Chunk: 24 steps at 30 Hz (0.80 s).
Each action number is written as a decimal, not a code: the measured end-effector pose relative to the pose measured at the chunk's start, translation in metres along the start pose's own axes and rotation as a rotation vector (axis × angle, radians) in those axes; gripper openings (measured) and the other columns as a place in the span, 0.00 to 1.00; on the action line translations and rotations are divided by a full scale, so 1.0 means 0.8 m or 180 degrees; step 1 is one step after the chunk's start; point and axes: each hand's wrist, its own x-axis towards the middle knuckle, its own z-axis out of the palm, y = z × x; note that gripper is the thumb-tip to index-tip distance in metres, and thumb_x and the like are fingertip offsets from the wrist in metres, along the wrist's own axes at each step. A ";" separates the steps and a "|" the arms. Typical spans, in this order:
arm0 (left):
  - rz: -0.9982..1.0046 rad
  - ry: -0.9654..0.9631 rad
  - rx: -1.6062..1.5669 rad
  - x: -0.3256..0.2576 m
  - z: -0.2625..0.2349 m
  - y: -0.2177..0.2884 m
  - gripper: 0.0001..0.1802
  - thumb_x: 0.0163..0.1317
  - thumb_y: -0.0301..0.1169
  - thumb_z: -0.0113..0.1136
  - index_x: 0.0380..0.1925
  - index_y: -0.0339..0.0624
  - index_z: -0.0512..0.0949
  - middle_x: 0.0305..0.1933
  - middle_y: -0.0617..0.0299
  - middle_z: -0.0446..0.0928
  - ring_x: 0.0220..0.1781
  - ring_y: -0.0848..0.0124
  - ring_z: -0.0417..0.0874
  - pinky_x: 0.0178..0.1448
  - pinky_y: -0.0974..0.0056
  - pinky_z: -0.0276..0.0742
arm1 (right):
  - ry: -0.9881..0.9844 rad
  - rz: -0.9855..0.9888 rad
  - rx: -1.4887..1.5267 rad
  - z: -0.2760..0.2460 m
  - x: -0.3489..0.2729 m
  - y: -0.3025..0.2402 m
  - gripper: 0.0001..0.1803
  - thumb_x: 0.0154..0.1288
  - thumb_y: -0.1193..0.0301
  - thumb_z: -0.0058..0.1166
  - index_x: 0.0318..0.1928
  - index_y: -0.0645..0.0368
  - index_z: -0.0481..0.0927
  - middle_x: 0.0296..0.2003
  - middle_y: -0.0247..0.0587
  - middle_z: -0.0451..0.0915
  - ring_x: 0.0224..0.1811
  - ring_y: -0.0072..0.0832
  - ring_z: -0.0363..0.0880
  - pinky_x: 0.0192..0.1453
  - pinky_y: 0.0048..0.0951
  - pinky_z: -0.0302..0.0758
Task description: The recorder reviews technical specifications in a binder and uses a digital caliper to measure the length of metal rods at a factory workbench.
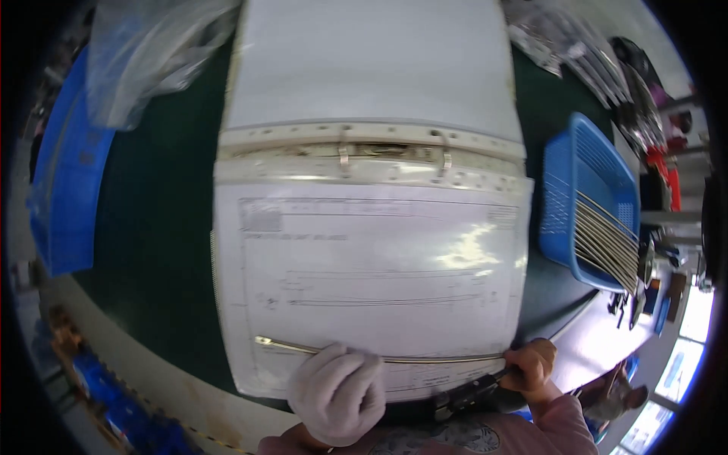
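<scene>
A thin, pale metal rod (444,359) lies crosswise over the lower part of a drawing sheet (379,243) in an open ring binder. Its left end is flattened, with what looks like a small hole. My left hand (338,394), in a white glove, is closed around the rod left of its middle. At the right end, my bare right hand (533,364) pinches the rod. A long black object (470,394) slants down and left from beneath the right hand; its kind is unclear, and whether that hand also holds it cannot be seen.
A blue plastic basket (557,205) at the right holds several similar rods (603,243). On the left is a blue bin (68,174), with clear plastic bags (159,61) behind it. More wrapped items (580,57) lie far right. Dark green tabletop (155,227) surrounds the binder.
</scene>
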 end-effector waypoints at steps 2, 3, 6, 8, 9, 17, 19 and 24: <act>-0.0016 -0.0080 0.0014 -0.002 0.000 0.003 0.12 0.43 0.17 0.60 0.29 0.43 0.79 0.33 0.61 0.72 0.37 0.63 0.76 0.40 0.64 0.74 | 0.0239 -0.0228 0.0206 0.009 0.016 0.008 0.18 0.64 0.57 0.48 0.33 0.61 0.76 0.14 0.30 0.72 0.10 0.23 0.68 0.14 0.23 0.61; -0.0079 -0.0085 0.0104 0.000 0.001 0.004 0.11 0.45 0.17 0.59 0.30 0.42 0.79 0.35 0.60 0.72 0.39 0.62 0.75 0.42 0.64 0.73 | 0.0374 -0.0314 0.0131 0.011 0.018 0.010 0.18 0.63 0.57 0.49 0.33 0.61 0.76 0.14 0.29 0.71 0.10 0.22 0.67 0.13 0.23 0.60; -0.0099 -0.0097 0.0172 -0.004 0.010 0.001 0.09 0.49 0.17 0.58 0.31 0.38 0.78 0.37 0.58 0.71 0.42 0.61 0.74 0.45 0.63 0.73 | 0.0566 -0.0293 0.0161 0.015 0.017 0.015 0.15 0.63 0.61 0.48 0.32 0.61 0.76 0.14 0.29 0.70 0.09 0.20 0.66 0.12 0.21 0.57; -0.0199 -0.0112 0.0241 -0.010 0.009 0.005 0.08 0.51 0.16 0.57 0.33 0.35 0.77 0.38 0.56 0.70 0.45 0.59 0.74 0.48 0.63 0.72 | 0.0614 -0.0374 0.0186 0.015 0.015 0.013 0.06 0.59 0.69 0.52 0.31 0.60 0.76 0.13 0.28 0.69 0.09 0.19 0.65 0.11 0.21 0.56; -0.0141 -0.0138 0.0249 -0.012 0.011 0.004 0.08 0.51 0.16 0.57 0.33 0.35 0.77 0.38 0.56 0.70 0.45 0.59 0.74 0.48 0.63 0.72 | 0.0662 -0.0331 0.0179 0.016 0.015 0.012 0.06 0.59 0.69 0.52 0.31 0.60 0.76 0.13 0.28 0.69 0.09 0.19 0.65 0.11 0.21 0.56; -0.0313 0.0213 0.0279 -0.018 0.014 0.005 0.08 0.52 0.16 0.56 0.33 0.36 0.78 0.39 0.57 0.69 0.45 0.61 0.73 0.48 0.63 0.72 | 0.1032 -0.0387 0.0197 0.021 0.012 0.009 0.08 0.48 0.81 0.58 0.29 0.57 0.76 0.11 0.24 0.64 0.08 0.15 0.61 0.10 0.19 0.52; -0.0341 0.0178 0.0307 -0.017 0.013 0.007 0.08 0.51 0.16 0.56 0.33 0.35 0.78 0.40 0.57 0.69 0.45 0.61 0.73 0.49 0.63 0.72 | 0.1021 -0.0426 0.0230 0.020 0.010 0.009 0.08 0.48 0.82 0.58 0.29 0.57 0.76 0.11 0.23 0.63 0.08 0.15 0.61 0.10 0.18 0.52; -0.0426 0.0210 0.0237 -0.015 0.015 0.011 0.08 0.52 0.15 0.55 0.33 0.35 0.78 0.40 0.57 0.68 0.46 0.61 0.73 0.50 0.62 0.71 | 0.0999 -0.0472 0.0188 0.017 0.007 0.010 0.11 0.45 0.80 0.60 0.33 0.58 0.78 0.12 0.22 0.62 0.09 0.13 0.61 0.11 0.17 0.52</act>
